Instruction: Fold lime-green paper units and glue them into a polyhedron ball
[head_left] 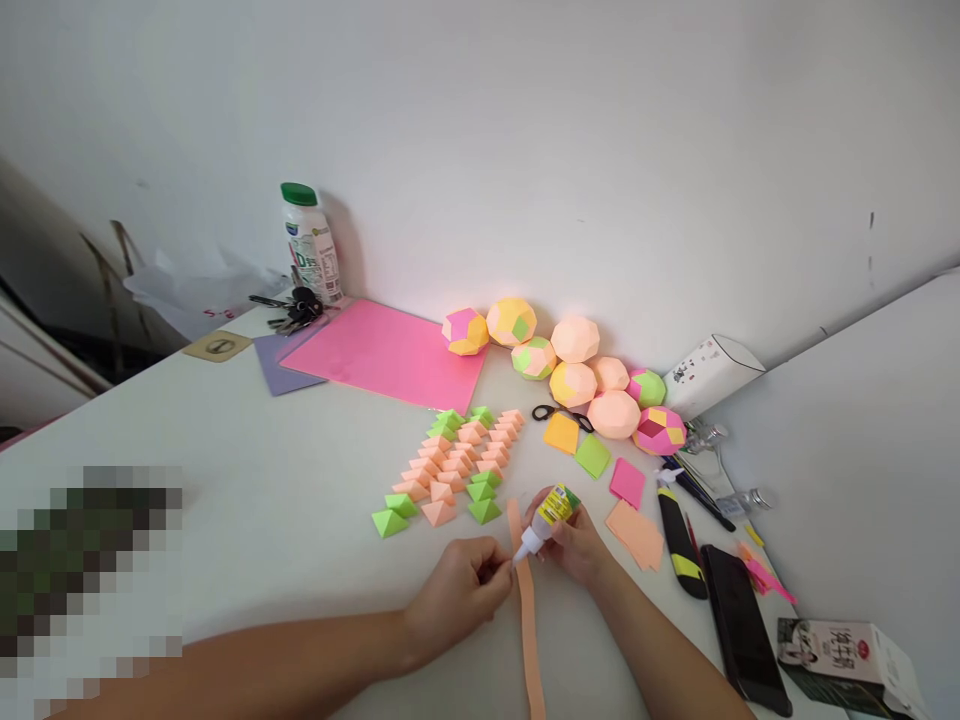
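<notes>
My right hand (576, 545) holds a small glue bottle (556, 508) with a yellow label and a white nozzle, tilted so the nozzle points down and left. My left hand (466, 582) is closed in a pinch right at the nozzle's tip; what its fingers grip is hidden. A long peach paper strip (529, 640) lies on the table below the bottle, running toward the near edge. Just beyond my hands are rows of small folded paper pyramids, peach ones (439, 512) and green ones (390, 522).
Faceted paper balls (613, 414) cluster along the wall, with scissors (541, 412) before them. Paper squares (636, 535), a utility knife (681, 545), a phone (742, 630) and a milk carton (840, 650) lie right. A pink sheet (390, 350), keys (300, 308) and bottle (311, 245) stand back left.
</notes>
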